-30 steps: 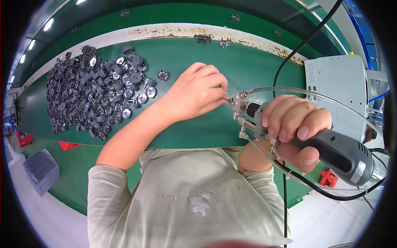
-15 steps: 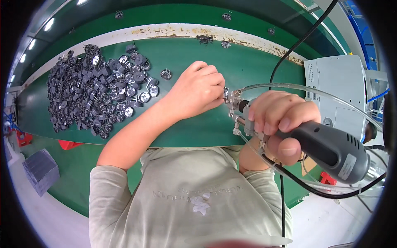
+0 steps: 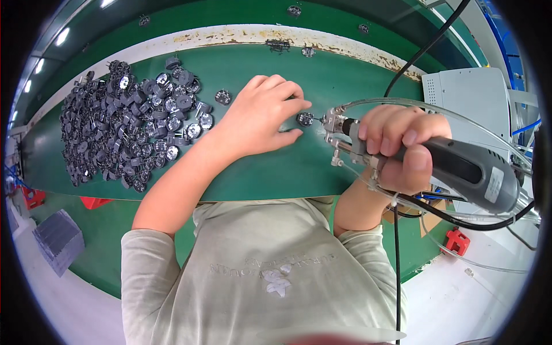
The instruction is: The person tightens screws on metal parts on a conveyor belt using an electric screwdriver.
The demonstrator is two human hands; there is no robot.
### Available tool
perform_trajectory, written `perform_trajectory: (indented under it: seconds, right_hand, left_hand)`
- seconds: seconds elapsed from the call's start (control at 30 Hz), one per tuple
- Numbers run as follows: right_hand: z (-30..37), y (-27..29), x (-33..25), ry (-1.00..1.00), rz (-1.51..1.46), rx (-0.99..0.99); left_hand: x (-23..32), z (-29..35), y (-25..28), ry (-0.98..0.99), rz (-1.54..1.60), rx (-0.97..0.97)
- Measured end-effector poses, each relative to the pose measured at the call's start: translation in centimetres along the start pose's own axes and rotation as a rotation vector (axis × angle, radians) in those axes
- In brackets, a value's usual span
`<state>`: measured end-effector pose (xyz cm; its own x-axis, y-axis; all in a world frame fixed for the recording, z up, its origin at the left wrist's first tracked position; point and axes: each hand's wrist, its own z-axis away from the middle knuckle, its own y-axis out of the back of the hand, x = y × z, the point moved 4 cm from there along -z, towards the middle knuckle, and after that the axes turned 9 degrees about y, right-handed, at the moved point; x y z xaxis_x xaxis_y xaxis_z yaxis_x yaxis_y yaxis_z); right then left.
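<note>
A green desk is bordered along its far side by a chipped white ledge; pale floor is glimpsed on both sides, and tube lights are seen at upper left.

Spotted pale, arched lettering across chest of light grey-green shirt, around top of white flower motif; could not read surely, too faint and creased. Also spotted small whitish rectangular label on rear part of dark grey handheld tool; found too tiny to make out.
</note>
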<state>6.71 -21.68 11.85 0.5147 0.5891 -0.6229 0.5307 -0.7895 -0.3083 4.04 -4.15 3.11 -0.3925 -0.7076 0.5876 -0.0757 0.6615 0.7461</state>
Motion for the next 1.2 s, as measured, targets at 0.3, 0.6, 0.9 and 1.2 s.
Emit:
perform_trajectory:
  seconds: [0.3,0.6,0.9,1.2]
  right_hand:
    - [0.2,-0.2,0.5,-0.007,0.063,0.012]
    - [0.4,-0.1,0.8,-0.040,0.056,0.006]
    - [-0.2,-1.2,1.0,-0.060,0.237,-0.133]
    - [-0.1,-0.8,1.6,-0.129,0.181,-0.100]
  left_hand:
    - [-0.4,0.2,-0.9,0.029,-0.031,-0.107]
    - [-0.4,0.3,-1.1,0.048,-0.018,-0.112]
    - [-0.2,0.0,-1.1,0.040,-0.034,-0.096]
    - [0.0,0.3,-1.2,0.004,-0.031,-0.094]
